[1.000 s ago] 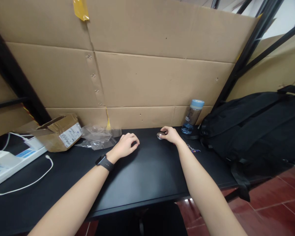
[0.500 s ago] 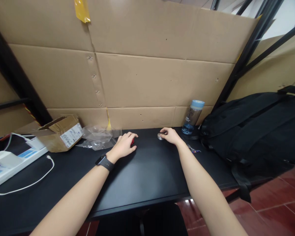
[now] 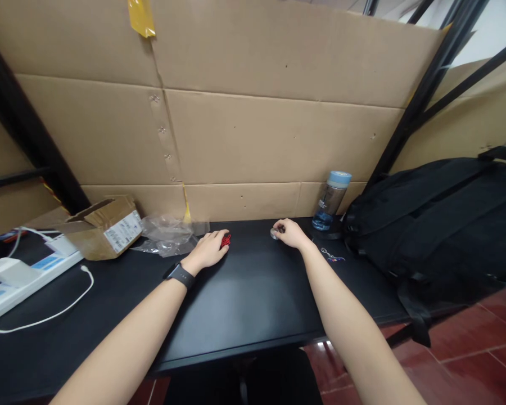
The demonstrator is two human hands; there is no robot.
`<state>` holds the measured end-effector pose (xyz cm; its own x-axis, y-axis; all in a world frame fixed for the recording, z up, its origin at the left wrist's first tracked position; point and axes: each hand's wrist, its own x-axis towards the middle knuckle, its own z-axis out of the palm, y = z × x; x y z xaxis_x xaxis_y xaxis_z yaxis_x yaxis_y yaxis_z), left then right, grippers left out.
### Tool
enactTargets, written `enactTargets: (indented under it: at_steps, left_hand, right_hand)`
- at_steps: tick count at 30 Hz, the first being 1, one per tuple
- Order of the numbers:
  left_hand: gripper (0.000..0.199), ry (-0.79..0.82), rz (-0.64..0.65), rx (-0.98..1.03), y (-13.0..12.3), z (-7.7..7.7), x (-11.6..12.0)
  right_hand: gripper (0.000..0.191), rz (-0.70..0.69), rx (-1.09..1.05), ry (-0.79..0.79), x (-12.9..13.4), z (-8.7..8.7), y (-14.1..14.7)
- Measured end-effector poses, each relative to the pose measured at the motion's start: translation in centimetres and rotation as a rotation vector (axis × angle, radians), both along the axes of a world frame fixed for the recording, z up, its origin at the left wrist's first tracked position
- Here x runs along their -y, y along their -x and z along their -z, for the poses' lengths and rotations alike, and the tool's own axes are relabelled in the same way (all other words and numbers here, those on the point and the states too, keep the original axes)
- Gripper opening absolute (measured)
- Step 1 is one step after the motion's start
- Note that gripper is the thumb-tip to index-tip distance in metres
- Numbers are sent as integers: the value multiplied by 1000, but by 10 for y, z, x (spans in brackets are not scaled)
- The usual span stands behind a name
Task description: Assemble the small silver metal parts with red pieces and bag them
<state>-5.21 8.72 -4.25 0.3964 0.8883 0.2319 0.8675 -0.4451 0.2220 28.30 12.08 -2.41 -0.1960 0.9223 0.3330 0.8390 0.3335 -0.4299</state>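
My left hand (image 3: 209, 248) lies palm down on the black table, a dark watch on its wrist. Its fingers are stretched out, with thumb and forefinger apart beside a small bundle of red cord (image 3: 226, 241); whether they touch it I cannot tell. Farther right, my right hand (image 3: 292, 233) pinches a small round silvery thing (image 3: 274, 233) at the tabletop. Fingers cover part of that thing, so its kind is unclear. A small keychain-like item (image 3: 333, 256) with colourful parts rests to the right of my right forearm.
A water bottle (image 3: 331, 201) with a blue lid stands at the back right, beside a black backpack (image 3: 442, 219). To the left are clear plastic bags (image 3: 166, 236), an open cardboard box (image 3: 103, 233) and a white power strip (image 3: 46, 277) with a cable. Cardboard (image 3: 236, 135) walls the back.
My left hand has drawn back slightly to the left, so more of the red cord shows. My right hand has stayed nearly in place with the silvery thing.
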Motion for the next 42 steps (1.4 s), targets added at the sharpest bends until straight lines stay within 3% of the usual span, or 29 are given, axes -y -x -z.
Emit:
enactTargets:
  at_steps: [4,13,30,33,37,42]
  left_hand:
    - [48,-12,1,-15,-1,-1,3]
    - [36,-93,34,-24,-13,-7,14]
    - [40,-127,173,-9,-36,3,22]
    - [39,-162,180,51,-31,-7,19]
    - [36,-227,71,144,-11,-25,12]
    - [54,-121,-26,121,11,-32,5]
  right_hand:
    - [25,11,24,-63,0,-1,2]
    - [29,53,31,-36,2,0,5]
    - [30,41,38,-25,3,-1,6]
    - [31,39,36,-26,3,-2,6]
    - [31,24,28,-31,3,-3,8]
    - [31,3,32,-20,5,-4,12]
